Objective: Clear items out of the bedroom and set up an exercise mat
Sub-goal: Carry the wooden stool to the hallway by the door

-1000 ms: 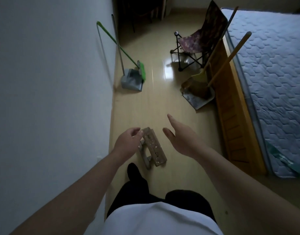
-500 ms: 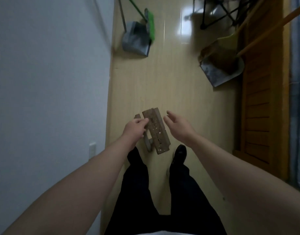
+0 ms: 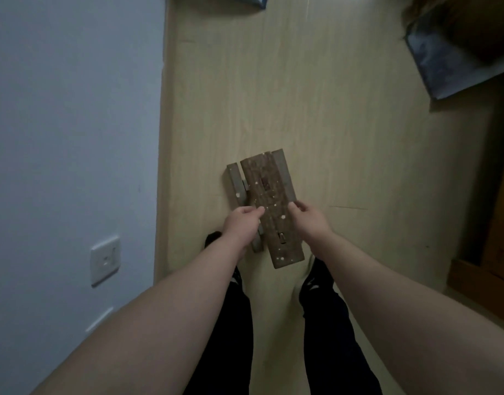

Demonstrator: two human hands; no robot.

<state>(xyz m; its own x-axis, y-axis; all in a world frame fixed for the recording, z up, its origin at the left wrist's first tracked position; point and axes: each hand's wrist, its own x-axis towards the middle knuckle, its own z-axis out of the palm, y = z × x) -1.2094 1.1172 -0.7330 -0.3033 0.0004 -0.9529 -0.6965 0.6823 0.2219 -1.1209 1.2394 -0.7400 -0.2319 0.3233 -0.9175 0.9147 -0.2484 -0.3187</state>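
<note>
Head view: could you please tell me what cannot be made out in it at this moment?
1. Wooden stool: its own top board mostly hides its underside and legs. Whether it has left the floor is unclear.
2. Left hand and right hand: the board hides the fingers curled beneath it.
3. Dustpan: the top and right edges cut it off, and its brown contents are blurred.

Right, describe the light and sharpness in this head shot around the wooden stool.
Head view: dim, flat, bluish light; the wooden stool, left hand and right hand are fairly sharp; the dustpan at the top right is blurred; wide-angle distortion swells the forearms near the bottom.
</note>
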